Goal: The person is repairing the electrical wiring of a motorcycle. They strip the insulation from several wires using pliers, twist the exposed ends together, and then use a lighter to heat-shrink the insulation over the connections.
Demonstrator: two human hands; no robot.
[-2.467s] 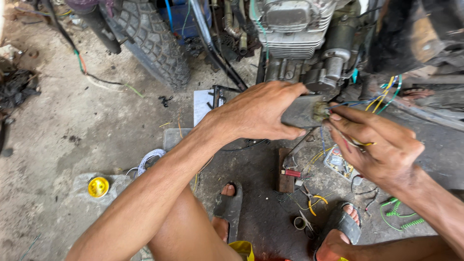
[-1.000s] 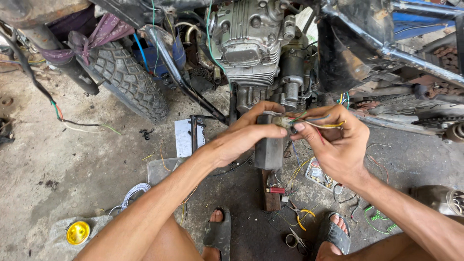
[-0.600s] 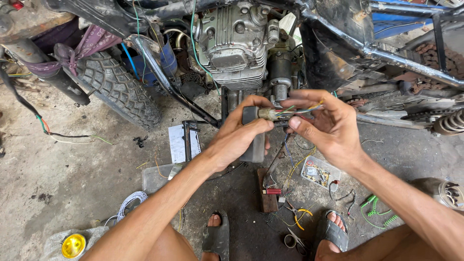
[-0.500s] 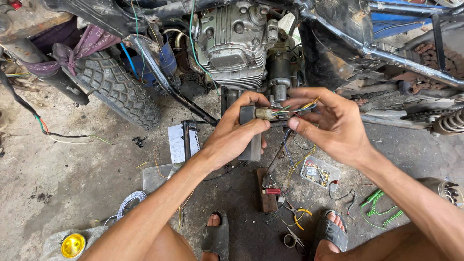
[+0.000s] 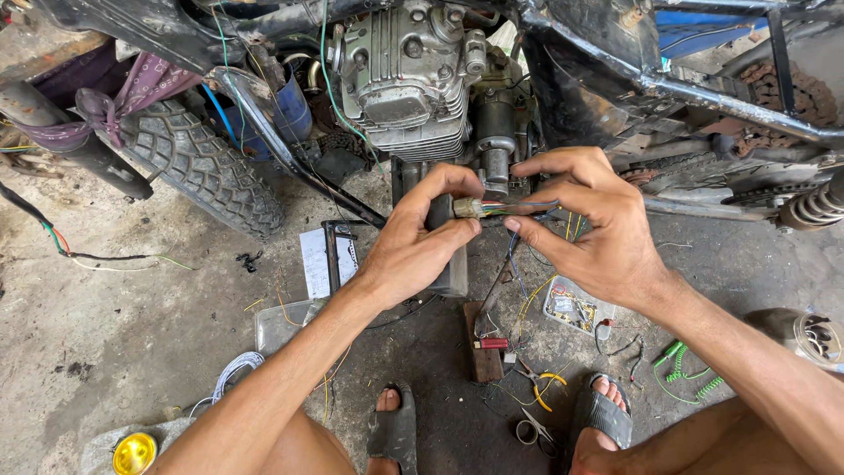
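My left hand (image 5: 420,248) pinches a small pale wire connector (image 5: 466,208) between thumb and forefinger, with a dark box-shaped part (image 5: 450,264) behind its fingers. From the connector a bundle of coloured wires (image 5: 519,209) runs to the right. My right hand (image 5: 591,227) grips those wires with its fingertips, close beside the connector. Both hands are held in front of a grey motorcycle engine (image 5: 403,81), just below its finned cylinder.
A knobbly tyre (image 5: 204,167) lies at the left and a black frame (image 5: 703,88) with a spring at the right. On the concrete floor are scissors (image 5: 534,433), a clear tray of small parts (image 5: 573,308), green coiled wire (image 5: 686,374), a yellow lid (image 5: 134,453) and my sandalled feet.
The view has tilted up and the engine now fills the top. My hands rose with the connector and wires, and the right fingers moved closer to the connector.
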